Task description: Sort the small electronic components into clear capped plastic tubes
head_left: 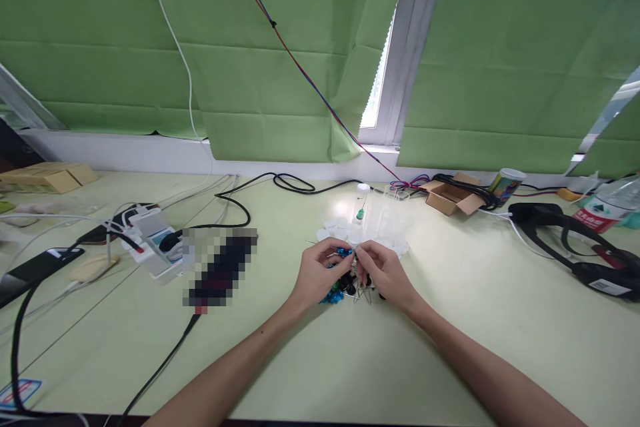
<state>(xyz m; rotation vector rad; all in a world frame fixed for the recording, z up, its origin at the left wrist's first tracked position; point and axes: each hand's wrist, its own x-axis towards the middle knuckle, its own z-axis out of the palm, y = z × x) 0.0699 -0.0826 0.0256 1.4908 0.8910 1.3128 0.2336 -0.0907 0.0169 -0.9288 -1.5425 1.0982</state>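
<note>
My left hand [319,273] is closed, its thumb and fingers around a small blue part [344,251] with a shiny surface. My right hand [384,270] meets it, thumb and forefinger pinched together at the same spot; what lies between those fingertips is too small to make out. Under and between both hands is a loose pile of small blue parts [333,296], along with black round pieces [351,289] and thin metal wires [363,293]. Just behind the fingers stand several clear small containers [387,221], and one upright clear vial [361,203] with a white cap holds something green.
A white power strip [155,243] with plugs and cables lies at left, near a blurred-out dark device [223,271]. Black cable [295,187] loops along the back. An open cardboard box [453,197], a black headset [575,247] and a plastic bottle [610,207] are at right.
</note>
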